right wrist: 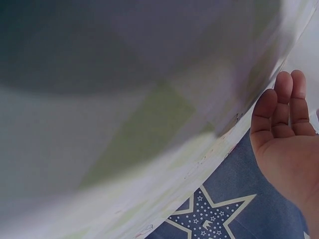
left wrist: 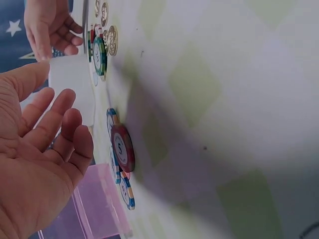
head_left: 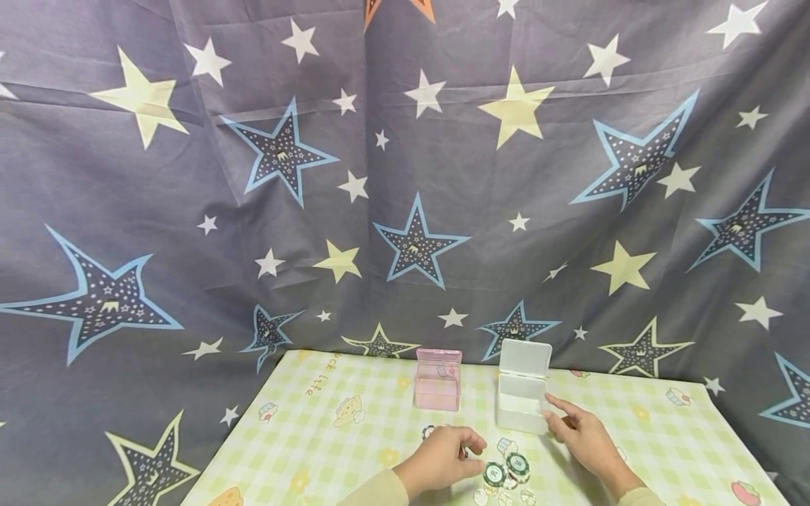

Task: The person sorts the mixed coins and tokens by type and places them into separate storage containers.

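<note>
Gold-coloured coins (head_left: 505,499) lie nearest on a checked tablecloth (head_left: 354,457), in front of a white box (head_left: 522,417), with green chips (head_left: 495,474) just behind them, toward the box. A person's left hand (head_left: 443,457) hovers front-left of the white box, fingers loosely bent and holding nothing. The right hand (head_left: 585,439), fingers relaxed and also holding nothing, is at the white box's right side; whether its fingertips touch cannot be told. A red chip (left wrist: 122,148) lies among blue chips (left wrist: 127,191), forward and left of the white box, which stands upright, lid raised. To its left stands a pink box (head_left: 437,398), lid also raised. Behind it hangs a star-printed curtain (head_left: 443,161).
</note>
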`<act>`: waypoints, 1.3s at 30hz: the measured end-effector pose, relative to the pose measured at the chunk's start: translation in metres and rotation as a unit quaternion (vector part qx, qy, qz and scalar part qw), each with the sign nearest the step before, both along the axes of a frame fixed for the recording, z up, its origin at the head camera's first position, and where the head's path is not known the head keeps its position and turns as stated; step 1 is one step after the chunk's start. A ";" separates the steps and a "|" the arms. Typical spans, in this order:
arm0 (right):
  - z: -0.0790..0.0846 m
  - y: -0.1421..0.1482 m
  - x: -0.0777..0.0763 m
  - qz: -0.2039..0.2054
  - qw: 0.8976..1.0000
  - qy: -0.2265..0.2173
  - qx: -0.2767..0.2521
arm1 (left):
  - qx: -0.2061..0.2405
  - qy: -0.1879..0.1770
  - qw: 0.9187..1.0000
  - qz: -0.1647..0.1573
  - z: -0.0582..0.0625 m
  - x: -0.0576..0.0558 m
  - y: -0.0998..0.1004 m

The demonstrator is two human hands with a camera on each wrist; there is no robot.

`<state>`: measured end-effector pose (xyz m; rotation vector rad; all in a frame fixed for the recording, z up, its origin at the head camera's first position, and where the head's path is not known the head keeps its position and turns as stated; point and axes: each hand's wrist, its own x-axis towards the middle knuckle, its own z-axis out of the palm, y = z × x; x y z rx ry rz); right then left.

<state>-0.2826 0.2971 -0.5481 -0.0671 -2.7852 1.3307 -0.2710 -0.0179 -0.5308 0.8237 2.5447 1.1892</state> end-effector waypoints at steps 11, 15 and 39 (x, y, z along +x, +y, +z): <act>0.001 -0.001 0.000 0.000 1.000 -0.003 0.005 | -0.016 0.006 1.000 -0.005 -0.006 0.010 -0.011; 0.000 -0.001 0.000 -0.001 1.000 -0.005 0.003 | -0.018 0.016 1.000 -0.012 -0.007 0.013 -0.013; -0.001 0.000 -0.001 0.003 1.000 -0.004 -0.006 | -0.118 0.042 0.992 -0.030 -0.012 0.022 -0.013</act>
